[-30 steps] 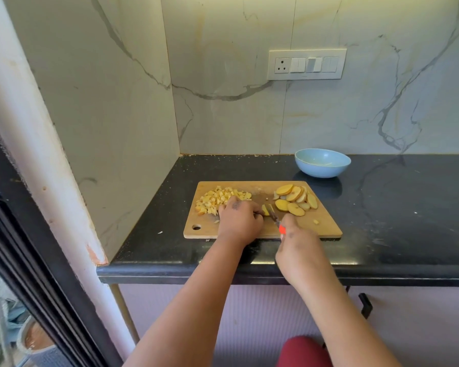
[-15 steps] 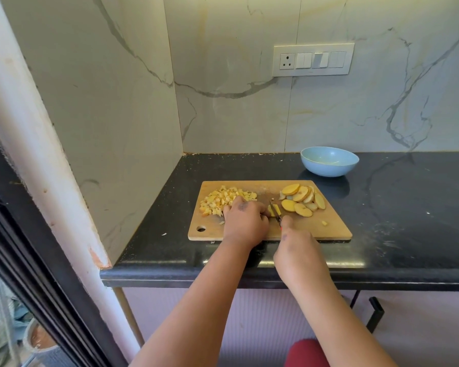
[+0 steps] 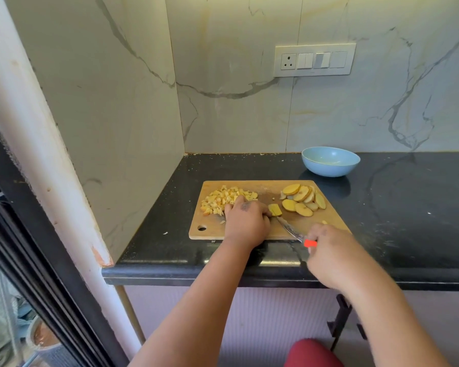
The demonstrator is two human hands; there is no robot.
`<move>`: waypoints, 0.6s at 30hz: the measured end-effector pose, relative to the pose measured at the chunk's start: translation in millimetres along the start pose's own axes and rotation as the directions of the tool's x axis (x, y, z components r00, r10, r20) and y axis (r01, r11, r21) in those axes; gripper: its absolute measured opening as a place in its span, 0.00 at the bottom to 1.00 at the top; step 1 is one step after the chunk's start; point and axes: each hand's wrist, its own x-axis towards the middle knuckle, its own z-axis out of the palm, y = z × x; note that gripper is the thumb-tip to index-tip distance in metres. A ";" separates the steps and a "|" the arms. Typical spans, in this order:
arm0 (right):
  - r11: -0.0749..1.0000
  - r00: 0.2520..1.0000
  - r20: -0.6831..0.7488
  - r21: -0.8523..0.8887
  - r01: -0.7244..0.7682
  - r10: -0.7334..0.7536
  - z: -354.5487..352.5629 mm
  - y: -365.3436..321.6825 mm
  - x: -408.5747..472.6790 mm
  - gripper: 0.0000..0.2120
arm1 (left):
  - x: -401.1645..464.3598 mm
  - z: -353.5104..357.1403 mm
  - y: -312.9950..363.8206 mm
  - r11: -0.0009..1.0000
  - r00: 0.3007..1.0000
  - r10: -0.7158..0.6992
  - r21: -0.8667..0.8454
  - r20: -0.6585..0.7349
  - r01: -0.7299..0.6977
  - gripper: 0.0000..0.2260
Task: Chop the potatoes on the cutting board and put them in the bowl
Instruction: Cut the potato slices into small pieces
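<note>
Your right hand (image 3: 329, 256) has drawn back, gripping the orange-handled knife (image 3: 293, 230); your left hand (image 3: 245, 222) pinches 1 potato piece (image 3: 275, 210) on the wooden cutting board (image 3: 331, 221). Diced potato (image 3: 223, 200) lies left, round slices (image 3: 301, 200) right, and the smooth blue bowl (image 3: 330, 161) sits behind on the speckled black counter (image 3: 408, 221).

Both forearms were bare, no sleeves showing; the left hand (image 3: 247, 223) bore a small dark mark (smudged, unreadable) on its back.

- I note the bowl (image 3: 330, 161): pale blue.
- Cutting board (image 3: 249, 230): light brown wood.
- Potato slices (image 3: 301, 200): yellow, tan edges.
- Knife handle (image 3: 310, 243): orange-red.
- Table (image 3: 408, 207): black, white-flecked.
- Wall (image 3: 236, 115): white, grey-veined marble.
</note>
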 end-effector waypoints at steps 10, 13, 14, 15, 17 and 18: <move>0.397 0.974 0.225 0.897 -0.195 -0.029 -10.2 65.3 43.7 0.10 | 0.9 1.4 -2.3 0.976 1.000 -0.014 -0.216 -0.026 0.008 0.11; 0.120 0.965 0.257 0.961 -0.249 -0.056 1.7 60.3 47.0 0.11 | -0.6 -4.1 8.8 0.811 0.988 -0.143 -0.578 -0.049 0.089 0.11; 0.060 0.960 0.267 0.963 -0.263 -0.078 3.5 58.4 47.1 0.10 | 0.0 -5.7 14.1 0.699 0.980 -0.201 -0.699 0.011 0.151 0.12; 0.020 0.956 0.279 0.960 -0.278 -0.095 4.4 57.1 47.2 0.10 | 2.8 -6.8 18.8 0.564 0.964 -0.249 -0.795 0.095 0.224 0.14; -0.006 0.951 0.291 0.956 -0.293 -0.109 5.2 56.8 47.4 0.09 | 10.3 -5.4 26.3 0.283 0.917 -0.286 -0.890 0.278 0.358 0.13; -0.002 0.949 0.293 0.955 -0.295 -0.113 6.2 56.5 48.6 0.08 | 13.7 -5.6 29.4 0.157 0.897 -0.285 -0.907 0.338 0.391 0.12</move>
